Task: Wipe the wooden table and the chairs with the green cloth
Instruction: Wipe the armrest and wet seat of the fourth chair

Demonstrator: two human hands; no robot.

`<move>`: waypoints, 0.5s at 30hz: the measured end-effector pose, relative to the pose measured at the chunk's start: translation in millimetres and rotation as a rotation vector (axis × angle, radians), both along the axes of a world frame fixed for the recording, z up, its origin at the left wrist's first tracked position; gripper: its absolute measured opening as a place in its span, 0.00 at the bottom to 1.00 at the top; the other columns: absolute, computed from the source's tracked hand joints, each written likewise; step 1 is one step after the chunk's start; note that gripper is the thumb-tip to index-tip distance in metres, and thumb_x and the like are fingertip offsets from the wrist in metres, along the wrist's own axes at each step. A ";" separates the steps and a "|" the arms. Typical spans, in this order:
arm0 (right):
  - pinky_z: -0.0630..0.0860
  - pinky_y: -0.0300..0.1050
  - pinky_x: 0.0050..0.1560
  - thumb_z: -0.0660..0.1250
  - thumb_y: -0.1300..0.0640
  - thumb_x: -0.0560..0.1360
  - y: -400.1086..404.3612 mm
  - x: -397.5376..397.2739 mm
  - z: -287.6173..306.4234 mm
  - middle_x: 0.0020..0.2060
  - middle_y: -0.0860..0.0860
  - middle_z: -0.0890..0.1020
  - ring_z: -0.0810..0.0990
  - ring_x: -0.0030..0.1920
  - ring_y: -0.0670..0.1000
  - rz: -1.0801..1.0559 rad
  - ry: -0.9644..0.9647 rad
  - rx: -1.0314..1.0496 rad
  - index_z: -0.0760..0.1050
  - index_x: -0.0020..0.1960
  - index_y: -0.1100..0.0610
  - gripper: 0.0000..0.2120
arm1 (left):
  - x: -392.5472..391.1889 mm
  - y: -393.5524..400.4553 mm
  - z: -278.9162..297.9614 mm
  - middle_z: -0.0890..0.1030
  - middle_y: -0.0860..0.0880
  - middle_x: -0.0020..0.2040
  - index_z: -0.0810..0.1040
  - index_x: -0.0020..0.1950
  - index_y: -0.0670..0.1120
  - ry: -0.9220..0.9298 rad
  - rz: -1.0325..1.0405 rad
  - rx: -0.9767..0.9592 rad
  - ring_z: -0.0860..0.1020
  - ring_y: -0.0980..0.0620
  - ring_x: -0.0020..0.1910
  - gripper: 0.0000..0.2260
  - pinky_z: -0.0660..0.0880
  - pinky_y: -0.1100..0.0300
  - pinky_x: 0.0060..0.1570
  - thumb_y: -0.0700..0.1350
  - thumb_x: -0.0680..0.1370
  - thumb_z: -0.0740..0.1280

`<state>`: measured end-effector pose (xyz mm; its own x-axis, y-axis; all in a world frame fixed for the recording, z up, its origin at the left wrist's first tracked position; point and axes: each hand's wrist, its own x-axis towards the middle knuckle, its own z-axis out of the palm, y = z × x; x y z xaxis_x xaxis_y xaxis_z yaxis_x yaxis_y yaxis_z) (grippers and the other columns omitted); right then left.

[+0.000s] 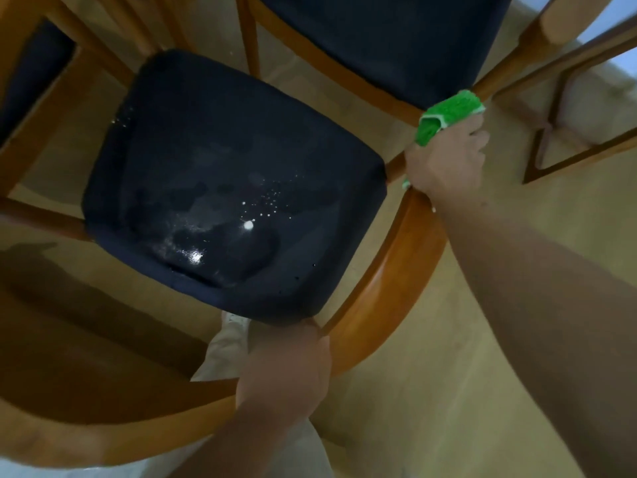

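I look straight down on a wooden chair (389, 277) with a dark blue seat cushion (220, 188) that carries white specks and wet-looking patches. My right hand (448, 157) grips the green cloth (444, 115) and presses it around the chair's right wooden rail, near the corner where the curved backrest meets it. My left hand (286, 370) is shut on the curved wooden backrest at the near edge of the seat. Most of the cloth is hidden under my right hand.
A second chair with a dark blue seat (386, 39) stands just beyond, close to the cloth. A third chair's frame (38, 81) is at the far left. A wooden frame (565, 132) lies to the right on the pale floor (448, 391). My trouser leg (224, 346) shows below the seat.
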<state>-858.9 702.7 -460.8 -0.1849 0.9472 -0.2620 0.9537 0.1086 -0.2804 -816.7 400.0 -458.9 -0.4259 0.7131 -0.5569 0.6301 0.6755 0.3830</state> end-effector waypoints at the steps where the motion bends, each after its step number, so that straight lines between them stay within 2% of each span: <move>1: 0.67 0.55 0.65 0.67 0.48 0.75 4.0 -3.1 1.1 0.70 0.58 0.63 0.65 0.69 0.61 0.021 -0.008 0.023 0.45 0.78 0.62 0.43 | 0.0 -0.5 -0.4 0.77 0.57 0.53 0.70 0.62 0.56 -0.002 0.007 0.008 0.77 0.61 0.48 0.31 0.70 0.68 0.46 0.58 0.76 0.31; 4: 0.63 0.57 0.68 0.64 0.45 0.78 1.3 2.7 2.7 0.74 0.60 0.58 0.61 0.73 0.62 0.127 -0.042 0.067 0.43 0.79 0.60 0.42 | 0.9 -1.8 0.5 0.77 0.57 0.52 0.71 0.61 0.56 -0.007 0.026 0.015 0.77 0.60 0.48 0.33 0.72 0.67 0.48 0.59 0.74 0.30; 8: 0.48 0.66 0.75 0.58 0.43 0.80 -37.4 29.6 3.9 0.78 0.61 0.45 0.44 0.78 0.63 0.414 -0.143 0.135 0.43 0.80 0.59 0.39 | 1.8 -1.8 -0.6 0.78 0.55 0.52 0.72 0.60 0.55 0.011 0.007 0.022 0.77 0.59 0.48 0.26 0.74 0.65 0.49 0.58 0.80 0.36; 10: 0.43 0.69 0.74 0.55 0.41 0.79 -64.8 42.1 7.4 0.79 0.59 0.46 0.42 0.78 0.62 0.586 -0.285 0.086 0.49 0.79 0.57 0.35 | 1.2 -2.3 0.3 0.78 0.55 0.52 0.72 0.60 0.54 0.014 -0.001 0.031 0.78 0.58 0.47 0.25 0.75 0.63 0.48 0.57 0.81 0.38; 11: 0.41 0.69 0.73 0.53 0.39 0.79 -79.9 46.1 11.8 0.79 0.58 0.51 0.44 0.78 0.61 0.682 -0.367 0.037 0.57 0.77 0.55 0.32 | 0.7 -2.2 0.2 0.78 0.54 0.52 0.73 0.60 0.54 0.006 0.004 0.035 0.78 0.57 0.47 0.24 0.75 0.62 0.48 0.57 0.81 0.39; 12: 0.39 0.69 0.73 0.50 0.38 0.79 -96.0 49.1 16.8 0.76 0.57 0.60 0.48 0.78 0.59 0.774 -0.440 -0.023 0.66 0.72 0.53 0.28 | 0.0 -1.6 0.8 0.78 0.54 0.51 0.73 0.59 0.54 -0.004 0.012 0.034 0.78 0.57 0.47 0.24 0.75 0.62 0.48 0.58 0.81 0.39; 13: 0.37 0.69 0.73 0.47 0.37 0.80 -112.7 50.7 21.8 0.67 0.57 0.73 0.56 0.77 0.58 0.856 -0.499 -0.084 0.75 0.62 0.51 0.26 | -0.8 -1.1 1.2 0.78 0.54 0.51 0.73 0.59 0.54 -0.009 0.019 0.039 0.78 0.57 0.47 0.24 0.75 0.62 0.48 0.58 0.81 0.39; 14: 0.36 0.67 0.73 0.44 0.36 0.80 -129.0 50.5 26.8 0.52 0.54 0.80 0.66 0.71 0.56 0.930 -0.542 -0.139 0.77 0.48 0.50 0.27 | -0.8 -1.2 0.7 0.78 0.53 0.51 0.72 0.58 0.53 -0.010 0.025 0.055 0.78 0.56 0.46 0.25 0.74 0.62 0.47 0.58 0.81 0.38; 15: 0.36 0.65 0.74 0.42 0.36 0.80 -143.5 48.3 30.5 0.38 0.51 0.78 0.74 0.63 0.54 1.002 -0.572 -0.170 0.73 0.37 0.51 0.29 | -1.1 -1.5 -0.7 0.78 0.53 0.51 0.73 0.57 0.53 -0.006 0.033 0.079 0.78 0.56 0.45 0.26 0.74 0.62 0.45 0.59 0.81 0.37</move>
